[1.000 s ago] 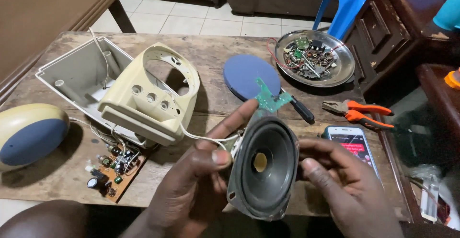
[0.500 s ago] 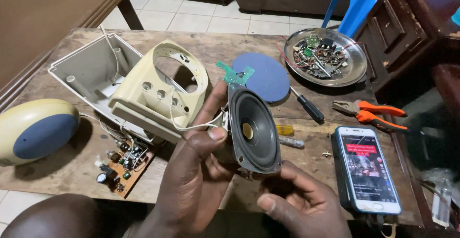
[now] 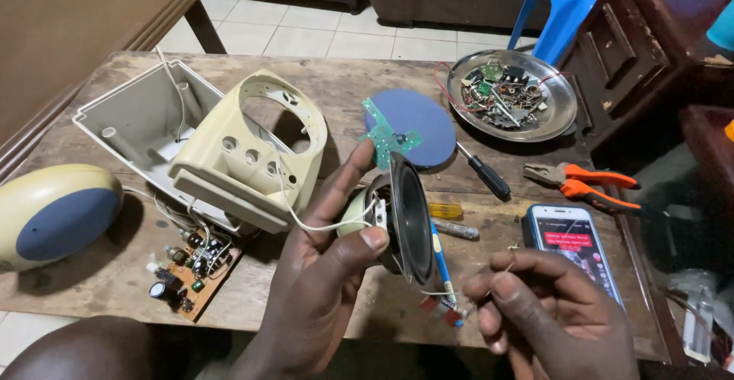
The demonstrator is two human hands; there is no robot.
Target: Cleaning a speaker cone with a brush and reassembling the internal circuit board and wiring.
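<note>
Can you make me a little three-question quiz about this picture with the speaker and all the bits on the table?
1. True or false: the left hand holds the speaker.
2. What lies in the metal dish? A) small electronic parts B) fruit C) coins
3. Fill in: the orange-handled pliers lie just above the ____ in the view.

Key
1. True; its thumb presses the rim while the right hand pinches a thin wire beside it.
2. A
3. phone
</note>
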